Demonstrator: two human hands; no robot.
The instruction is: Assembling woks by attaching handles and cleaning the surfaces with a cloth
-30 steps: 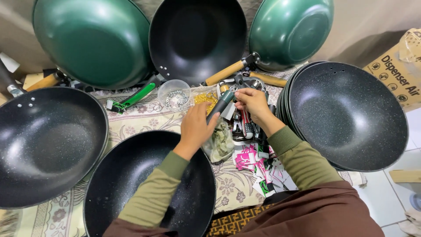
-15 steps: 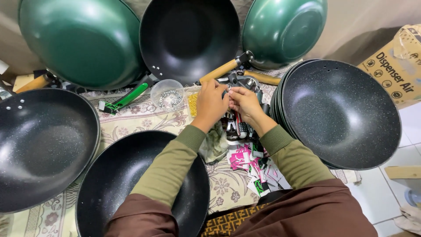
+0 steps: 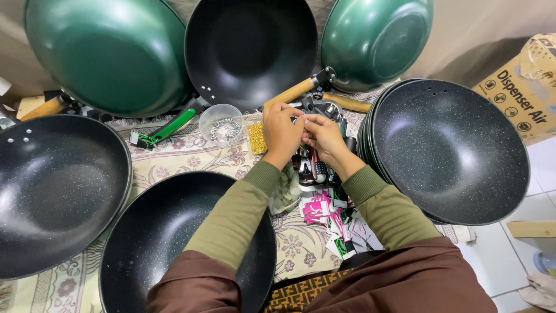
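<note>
7 woks ring the patterned mat [image 3: 191, 153]: 2 green ones [image 3: 110, 55] and [image 3: 376, 37] leaning bottoms-out beyond it, 1 black wok [image 3: 252, 49] between them, 2 black ones on the mat's near-left part [image 3: 55, 191] and [image 3: 174, 243], and a stack [image 3: 452, 150] at its right edge whose count cannot be read. At the mat's far middle the left hand [image 3: 282, 130] and right hand [image 3: 324, 134] meet, fingertips pinched together on something too small to make out; whether either truly grips it cannot be told. Just beyond them a wooden handle [image 3: 292, 93] runs its long axis from near-left to far-right, ending at the right green wok. Left of the hands stand 1 clear tub [image 3: 220, 123] and 1 pile of yellow bits [image 3: 256, 137]. Under the hands lie tools [image 3: 313, 168], partly hidden; nearer, pink and green tags [image 3: 333, 217], uncountable. 1 cardboard box [image 3: 524, 87] is cut off at the right edge.
</note>
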